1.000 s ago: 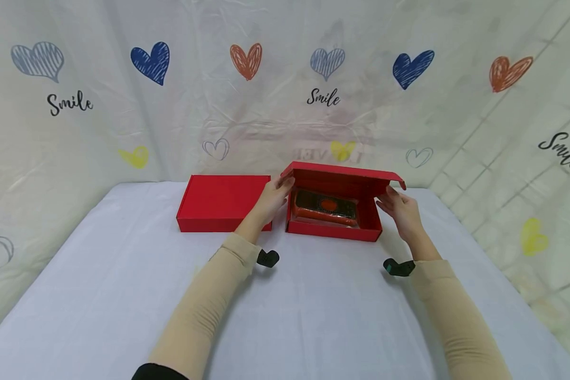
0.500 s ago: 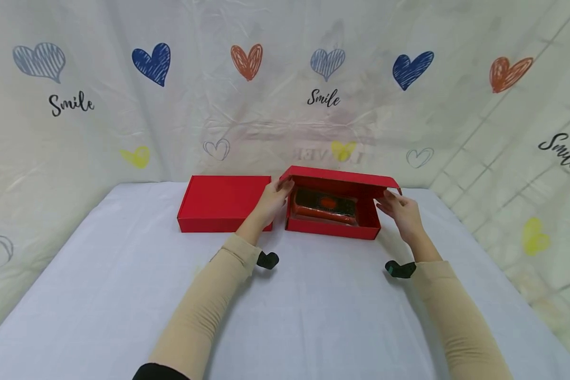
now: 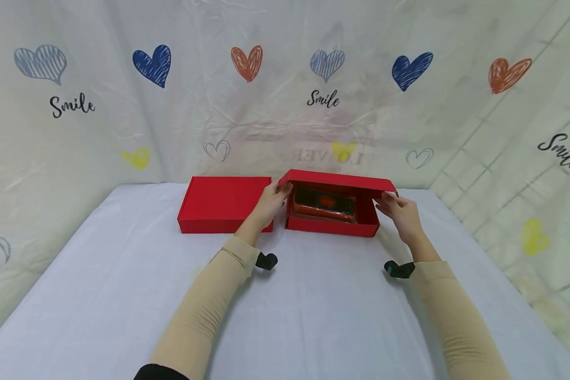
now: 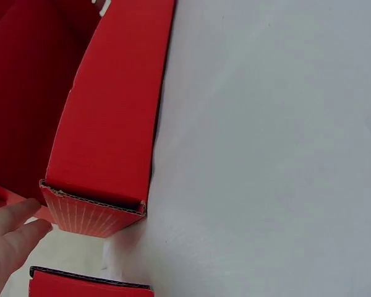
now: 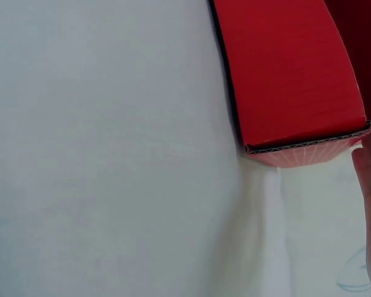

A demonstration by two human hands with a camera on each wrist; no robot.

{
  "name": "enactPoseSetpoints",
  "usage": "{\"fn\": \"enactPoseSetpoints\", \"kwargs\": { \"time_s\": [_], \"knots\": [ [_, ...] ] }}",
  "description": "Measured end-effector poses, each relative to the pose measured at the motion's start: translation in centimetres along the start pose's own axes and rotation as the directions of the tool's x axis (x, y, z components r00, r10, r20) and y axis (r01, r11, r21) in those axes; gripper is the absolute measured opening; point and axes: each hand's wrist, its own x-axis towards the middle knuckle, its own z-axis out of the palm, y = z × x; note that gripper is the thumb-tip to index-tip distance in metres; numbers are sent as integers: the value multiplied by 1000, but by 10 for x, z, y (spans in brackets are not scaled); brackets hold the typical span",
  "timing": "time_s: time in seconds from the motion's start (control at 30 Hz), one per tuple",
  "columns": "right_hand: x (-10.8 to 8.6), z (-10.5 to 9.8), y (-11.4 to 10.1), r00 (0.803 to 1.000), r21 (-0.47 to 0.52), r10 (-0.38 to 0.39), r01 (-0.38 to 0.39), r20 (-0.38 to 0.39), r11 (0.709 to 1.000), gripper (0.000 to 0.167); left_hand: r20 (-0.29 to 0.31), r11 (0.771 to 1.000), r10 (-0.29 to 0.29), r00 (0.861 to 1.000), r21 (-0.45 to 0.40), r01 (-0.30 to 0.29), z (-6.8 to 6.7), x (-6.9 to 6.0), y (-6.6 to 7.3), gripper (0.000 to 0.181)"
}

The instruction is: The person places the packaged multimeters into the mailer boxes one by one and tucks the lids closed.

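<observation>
Red rectangular cardboard box (image 3: pixel 331 227) sits at about one o'clock on the white-cloth-covered counter (image 3: pixel 309 316), its hinged red cardboard lid (image 3: pixel 339 181) partway over it. As things lie, the dark-and-orange clear-wrapped packet (image 3: pixel 323 205) is already inside, resting toward the box's nine o'clock end; the lid is not yet down, leaving a gap along the six o'clock side.

The left hand (image 3: pixel 267 203) touches the lid's corner at nine o'clock, its visible fingers fairly straight and slightly apart. The right hand (image 3: pixel 405 215) is at the three o'clock corner, visible fingers straight and close together. Whether either pinches the lid or only presses it, I cannot tell.

Farther out, at nine o'clock, lies a second flat red cardboard box (image 3: pixel 228 198), shut.

Compared with the earlier frame, the lid is lower and the gap narrower; both hands stay at its corners.
</observation>
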Motion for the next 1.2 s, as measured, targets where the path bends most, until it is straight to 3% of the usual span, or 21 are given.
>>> {"fn": "enactPoseSetpoints", "kwargs": {
  "time_s": [0.1, 0.27, 0.33, 0.57, 0.73, 0.83, 0.93, 1.07, 1.2],
  "knots": [
    [0, -1, 2, 1000, 17, -14, 14, -8, 1000, 61, -3, 1000, 3, 1000, 7, -3, 0, 0, -2, 52],
    [-1, -3, 2, 999, 79, -45, 43, 24, 996, 22, -18, 1000, -15, 1000, -19, 14, -1, 2, 0, 55],
    [-1, -4, 1, 998, 98, -41, 36, 46, 995, 15, -19, 999, -35, 999, -32, 34, -2, 3, 2, 57],
    [-1, -6, -9, 995, 109, 35, -45, 91, 993, 44, 37, 997, -49, 998, -60, 52, -6, 5, 11, 74],
    [-2, -7, -18, 986, 208, 44, -78, 163, 975, 37, 52, 997, -58, 997, -47, 60, -9, 4, 21, 79],
    [-2, -9, -21, 970, 258, 12, -76, 243, 963, 38, 66, 996, -69, 995, -48, 73, -11, 4, 25, 77],
    [-3, -14, -24, 942, 295, 0, -106, 337, 950, 38, 95, 994, -79, 992, -74, 86, -10, 6, 28, 75],
    [-3, -19, -27, 909, 266, 14, -137, 417, 954, 45, 107, 986, -86, 990, -131, 100, -9, 8, 31, 75],
    [-2, -19, -31, 909, 192, 31, -122, 417, 974, 65, 94, 980, -103, 990, -160, 117, -7, 9, 35, 75]
  ]
}}
